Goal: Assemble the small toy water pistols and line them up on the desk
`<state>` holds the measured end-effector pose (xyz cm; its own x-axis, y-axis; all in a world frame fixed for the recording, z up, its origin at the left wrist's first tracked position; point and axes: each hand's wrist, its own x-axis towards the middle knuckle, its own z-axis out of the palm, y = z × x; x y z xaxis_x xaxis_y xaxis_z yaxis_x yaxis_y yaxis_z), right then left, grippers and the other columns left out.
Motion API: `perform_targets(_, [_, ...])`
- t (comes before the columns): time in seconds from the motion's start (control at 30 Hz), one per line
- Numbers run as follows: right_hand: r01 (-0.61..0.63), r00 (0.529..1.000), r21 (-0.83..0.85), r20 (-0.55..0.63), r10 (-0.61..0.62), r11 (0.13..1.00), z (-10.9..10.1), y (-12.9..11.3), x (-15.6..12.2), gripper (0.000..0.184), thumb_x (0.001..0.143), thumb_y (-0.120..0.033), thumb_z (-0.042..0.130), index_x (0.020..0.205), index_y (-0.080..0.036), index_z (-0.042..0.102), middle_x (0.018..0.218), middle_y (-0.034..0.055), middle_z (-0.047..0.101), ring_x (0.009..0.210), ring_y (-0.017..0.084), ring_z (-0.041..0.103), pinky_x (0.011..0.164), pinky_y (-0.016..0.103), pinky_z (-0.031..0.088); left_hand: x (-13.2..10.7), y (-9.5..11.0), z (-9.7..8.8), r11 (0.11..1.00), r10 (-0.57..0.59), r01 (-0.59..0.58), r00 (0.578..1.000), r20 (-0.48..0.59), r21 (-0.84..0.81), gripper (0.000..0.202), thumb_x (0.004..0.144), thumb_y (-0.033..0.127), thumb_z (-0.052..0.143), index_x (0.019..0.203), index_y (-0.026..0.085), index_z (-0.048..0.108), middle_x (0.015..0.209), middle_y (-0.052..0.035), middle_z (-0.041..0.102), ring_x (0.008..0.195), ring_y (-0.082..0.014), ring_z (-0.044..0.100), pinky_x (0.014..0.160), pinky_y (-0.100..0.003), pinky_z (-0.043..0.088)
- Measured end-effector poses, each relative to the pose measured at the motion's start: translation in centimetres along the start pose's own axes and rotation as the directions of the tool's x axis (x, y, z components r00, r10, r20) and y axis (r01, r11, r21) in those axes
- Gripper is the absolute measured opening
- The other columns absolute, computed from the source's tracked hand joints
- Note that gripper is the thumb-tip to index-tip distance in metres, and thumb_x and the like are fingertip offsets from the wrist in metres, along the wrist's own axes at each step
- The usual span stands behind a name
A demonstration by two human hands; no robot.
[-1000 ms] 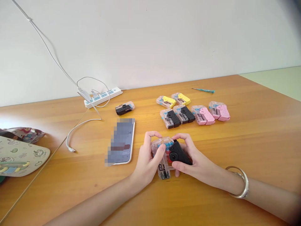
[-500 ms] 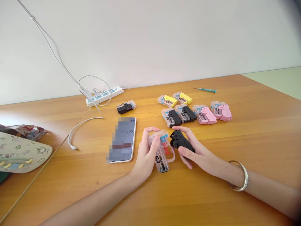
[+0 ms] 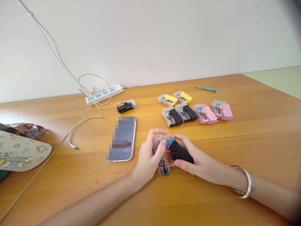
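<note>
My left hand (image 3: 150, 160) is closed round a clear plastic mini water gun body (image 3: 163, 168), its thumb pressed on the upper part. Blue and red pieces show through the plastic, and black lettering runs along the grip. A black plastic part (image 3: 182, 153) with a round disc is gripped between the thumb and fingers of my right hand (image 3: 199, 161). Its left end meets the clear body's right side and overlaps the red piece; whether the two are joined I cannot tell. The right fingers behind the black part are mostly hidden.
Beyond my hands lie folded water guns with yellow (image 3: 170, 99), black (image 3: 172, 116) and pink (image 3: 205, 114) parts. Another black one (image 3: 126, 106) lies farther left. A phone (image 3: 122, 139), a power strip (image 3: 105, 94), a white cable (image 3: 77, 127), a screwdriver (image 3: 206, 89) and a patterned bag (image 3: 23, 150) are around.
My right hand has brought the black part leftward against the clear water gun body, closing the gap between them. The left hand and body have shifted slightly right and down.
</note>
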<state>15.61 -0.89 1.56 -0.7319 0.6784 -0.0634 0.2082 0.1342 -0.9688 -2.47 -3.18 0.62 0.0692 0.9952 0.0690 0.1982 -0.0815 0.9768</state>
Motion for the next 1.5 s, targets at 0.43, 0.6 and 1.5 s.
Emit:
perform_targets(0.43, [0.023,0.997,-0.047,0.074,-0.019,0.999,-0.59,-0.22,-0.09,0.051,0.091,-0.037,0.050,0.137,-0.025,0.031,0.121,0.0078,0.053,0.108,0.022,0.055,0.090,0.037,0.047,-0.32,0.06,-0.06,0.983,0.061,-0.061,0.998,0.005,0.175,0.018,0.093,0.035,0.040,0.103,0.023,0.049,0.076,-0.0014,0.062,0.061,-0.0155,0.057,0.056,-0.023,0.044])
perform_targets(0.6, [-0.019,0.994,-0.058,0.105,0.025,0.998,-0.75,-0.47,-0.05,0.048,0.093,-0.036,0.048,0.136,-0.026,0.031,0.106,0.0042,0.058,0.108,0.020,0.054,0.091,0.035,0.045,-0.36,0.15,-0.10,0.977,0.060,-0.065,0.998,0.028,0.206,0.018,0.094,0.036,0.037,0.103,0.024,0.048,0.067,0.0012,0.058,0.052,-0.0144,0.053,0.050,-0.023,0.040])
perform_targets(1.5, [0.000,1.000,0.027,-0.003,0.000,1.000,0.13,0.34,0.08,0.035,0.090,-0.042,0.053,0.119,-0.024,0.046,0.101,0.0025,0.057,0.084,0.015,0.056,0.071,0.027,0.048,-0.41,-0.02,-0.21,0.988,-0.004,-0.007,0.998,0.068,0.155,0.032,0.094,0.051,0.029,0.107,0.026,0.044,0.063,0.0019,0.058,0.051,-0.0157,0.050,0.049,-0.024,0.037])
